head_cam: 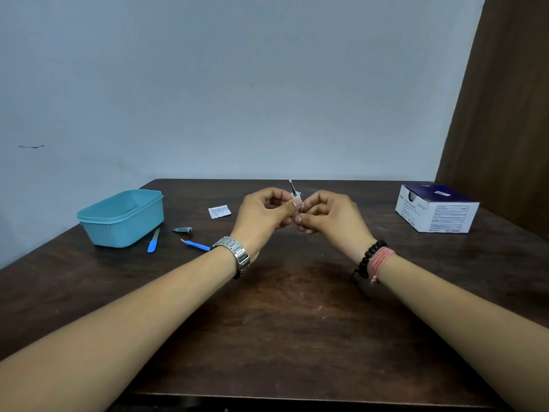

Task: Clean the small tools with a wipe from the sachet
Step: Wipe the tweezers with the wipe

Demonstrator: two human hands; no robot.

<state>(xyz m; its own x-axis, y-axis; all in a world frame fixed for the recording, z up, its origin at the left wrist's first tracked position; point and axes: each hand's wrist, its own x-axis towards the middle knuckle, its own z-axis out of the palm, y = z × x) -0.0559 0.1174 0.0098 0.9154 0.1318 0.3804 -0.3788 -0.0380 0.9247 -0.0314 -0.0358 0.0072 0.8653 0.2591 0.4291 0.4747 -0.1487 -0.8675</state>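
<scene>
We hold both hands raised together above the middle of the dark wooden bench. Left hand is curled closed, thumb and fingers pinching a small white wipe wrapped round a slim metal tool; its thin tip sticks up past the fingers. Right hand is also closed, pinching the tool's lower end, which is mostly hidden, so we cannot tell the exact grip. Torn white sachet lies on the bench just left of the hands. Further left: small metal nail clipper, two blue-handled slim tools, beside an open light-blue plastic tub. White-and-navy cardboard box sits far right, well apart. Judgement: the tool is light, stiff, smooth metal, likely slippery once wet, tip possibly sharp, so best held at the handle end with the wipe drawn along the shaft. The wipe is soft, thin and limp, bunches easily, and needs a pinch. The blue-handled tools are best taken by their handles.
</scene>
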